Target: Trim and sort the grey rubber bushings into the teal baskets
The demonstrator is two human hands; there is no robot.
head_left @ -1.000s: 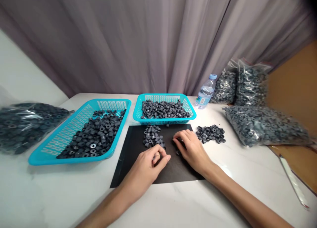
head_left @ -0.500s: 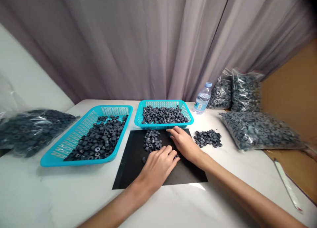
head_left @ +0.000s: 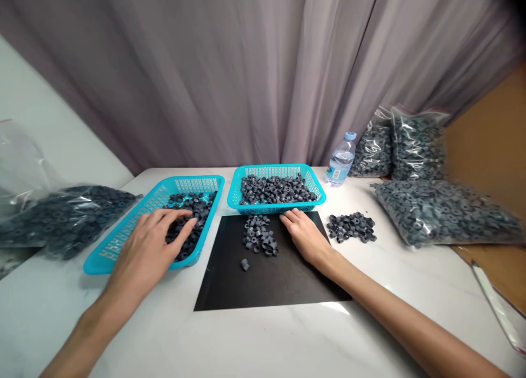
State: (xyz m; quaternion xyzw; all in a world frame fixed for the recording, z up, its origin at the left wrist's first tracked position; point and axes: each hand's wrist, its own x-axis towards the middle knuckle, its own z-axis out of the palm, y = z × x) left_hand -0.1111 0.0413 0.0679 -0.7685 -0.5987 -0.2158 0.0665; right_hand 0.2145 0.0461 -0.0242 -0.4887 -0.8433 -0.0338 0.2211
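A grey curtain (head_left: pixel 230 76) hangs behind the white desk (head_left: pixel 263 345). Dark hollow pieces (head_left: pixel 201 208) lie in the left blue basket (head_left: pixel 96 264), partly covered by the left hand (head_left: pixel 150 241); its thumb and fingers are apart, though contact is hard to make out. More pieces lie clustered on the black mat (head_left: pixel 263 290), near one lone piece (head_left: pixel 245 264). At the mat's far edge, before the far basket (head_left: pixel 275 207), the right hand (head_left: pixel 304 235) has its fingers bunched; their undersides are hidden, so I cannot tell whether they grip anything. The frame cuts off the left bag (head_left: pixel 82 219).
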